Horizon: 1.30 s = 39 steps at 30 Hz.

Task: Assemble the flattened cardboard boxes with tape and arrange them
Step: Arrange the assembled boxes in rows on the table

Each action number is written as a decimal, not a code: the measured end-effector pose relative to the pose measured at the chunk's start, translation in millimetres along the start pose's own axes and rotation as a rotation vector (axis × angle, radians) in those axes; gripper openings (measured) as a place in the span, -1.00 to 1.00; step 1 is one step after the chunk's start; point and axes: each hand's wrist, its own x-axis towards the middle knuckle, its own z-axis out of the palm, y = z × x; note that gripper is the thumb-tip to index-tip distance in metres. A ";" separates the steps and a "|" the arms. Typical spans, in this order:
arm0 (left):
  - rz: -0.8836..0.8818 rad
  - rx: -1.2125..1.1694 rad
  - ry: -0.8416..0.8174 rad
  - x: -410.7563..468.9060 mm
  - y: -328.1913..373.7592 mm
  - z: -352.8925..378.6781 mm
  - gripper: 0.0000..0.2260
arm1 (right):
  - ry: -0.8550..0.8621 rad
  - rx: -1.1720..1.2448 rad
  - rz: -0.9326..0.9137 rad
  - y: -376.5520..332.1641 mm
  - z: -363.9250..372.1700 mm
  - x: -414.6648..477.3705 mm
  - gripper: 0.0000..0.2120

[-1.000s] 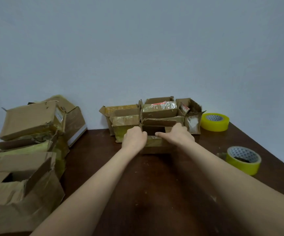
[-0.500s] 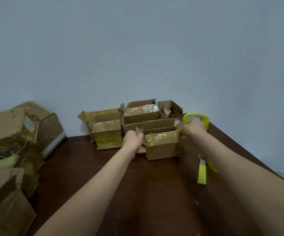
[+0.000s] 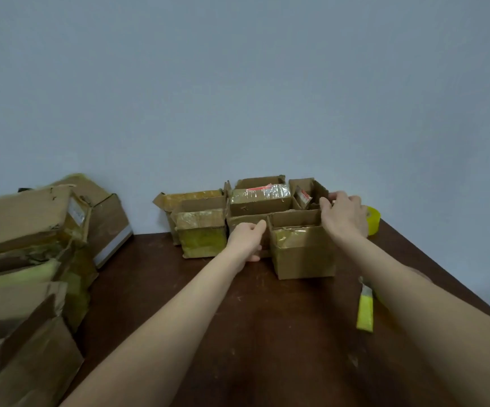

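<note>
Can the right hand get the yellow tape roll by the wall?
Probably yes. The right hand is on the back box, right beside the yellow tape roll, and nothing appears to stand between them.

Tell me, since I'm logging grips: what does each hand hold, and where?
Left hand touches the front box at its left side; right hand grips the rear box's right flap.

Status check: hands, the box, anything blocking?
Left hand on front box left side. Right hand touching rear box flap. Tape roll behind right hand; nothing blocking.
</note>
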 end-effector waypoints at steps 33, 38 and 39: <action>0.018 0.481 0.303 -164.2 -120.7 -244.9 -0.61 | -0.903 0.341 -0.135 -172.8 66.9 -178.9 -0.60; 0.166 0.264 0.206 -117.7 -97.1 -179.8 -0.51 | -0.682 0.419 -0.058 -118.9 45.1 -118.2 -0.59; 0.147 0.216 0.233 -106.3 -92.5 -169.1 -0.53 | -0.642 0.433 -0.051 -111.1 44.7 -108.5 -0.61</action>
